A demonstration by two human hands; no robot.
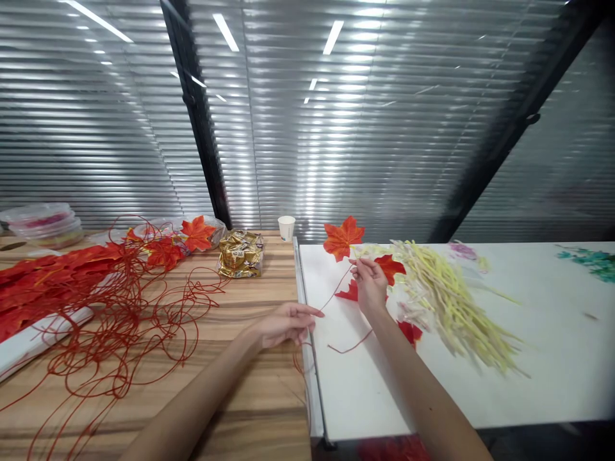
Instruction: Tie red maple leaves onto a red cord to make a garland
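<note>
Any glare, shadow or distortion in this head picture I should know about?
Head view: bright glare patches on the blinds; soft shadow beside the right forearm; dark posts leaning, likely wide-angle distortion; held red cord just a thin line.

Bare forearms [418, 381], slender bare fingers [302, 310], small forearm spot [431, 408].

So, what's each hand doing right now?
Left hand: partly curled; red cord runs to it, grip can't be told.
Right hand: closed, pinching the cord near an orange-red leaf.
</note>
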